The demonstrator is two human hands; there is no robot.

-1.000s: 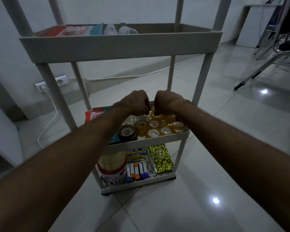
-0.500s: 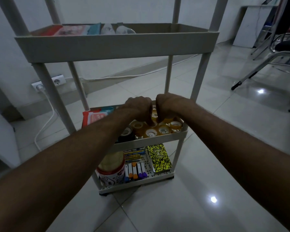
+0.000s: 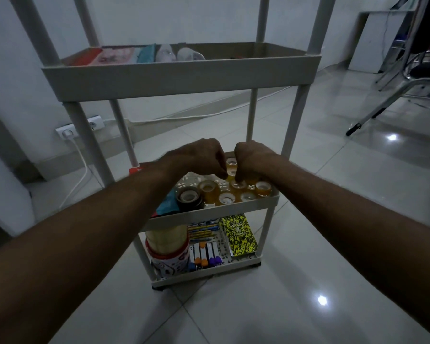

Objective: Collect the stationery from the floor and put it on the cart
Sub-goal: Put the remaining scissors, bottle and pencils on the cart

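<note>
Both hands, left hand and right hand, curled narrow over small amber tape rolls on the white plastic cart's middle shelf, twelve o'clock; what each grip held, I couldn't tell. Probably packing rows.

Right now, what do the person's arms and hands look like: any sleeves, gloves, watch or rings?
Both forearms are bare up to the frame edges, with no sleeve showing. The left hand and right hand wear no gloves. No watch, band or ring is visible on either wrist or on the fingers that show, though the dim light and curled fingers hide part of them.
</note>
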